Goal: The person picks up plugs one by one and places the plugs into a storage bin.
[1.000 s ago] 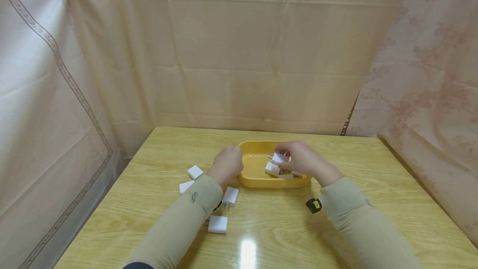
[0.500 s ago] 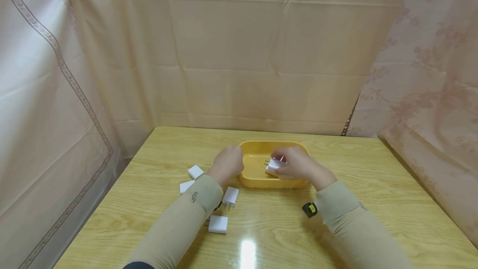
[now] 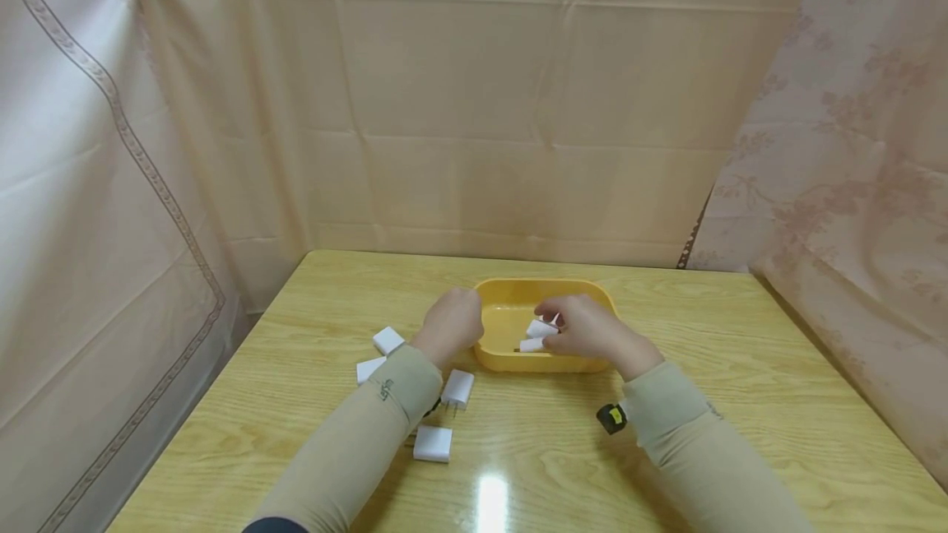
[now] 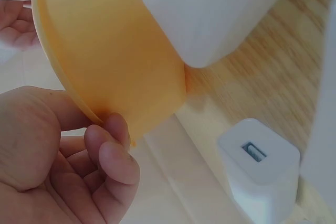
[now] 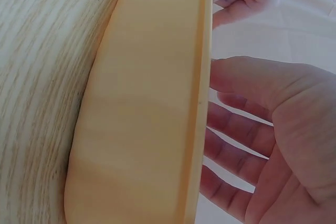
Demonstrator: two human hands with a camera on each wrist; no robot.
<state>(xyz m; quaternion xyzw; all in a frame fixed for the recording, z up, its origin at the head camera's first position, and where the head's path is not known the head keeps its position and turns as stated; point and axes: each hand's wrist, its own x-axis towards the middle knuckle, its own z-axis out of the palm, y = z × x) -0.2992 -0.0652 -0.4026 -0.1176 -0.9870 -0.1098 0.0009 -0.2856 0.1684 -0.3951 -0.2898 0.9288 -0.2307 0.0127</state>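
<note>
My left hand pinches the left rim of a yellow plastic tray between thumb and fingers. My right hand reaches into the tray's right side, fingers curved and spread. A white USB wall charger lies between its fingertips and thumb; another charger, prongs to the left, lies under the thumb. Whether the hand grips either one is unclear. In the right wrist view the tray's wall hides the fingertips. The left wrist view shows a charger with its USB port facing up.
Outside the tray, several white chargers stay on the wooden table: two behind the left forearm, one beside the wrist, one nearer the front. Beige curtains hang around the back and sides.
My right hand has shifted slightly left and lower within the tray. The charger it held between fingers and thumb has come down among the others. My left hand stays put on the rim.
</note>
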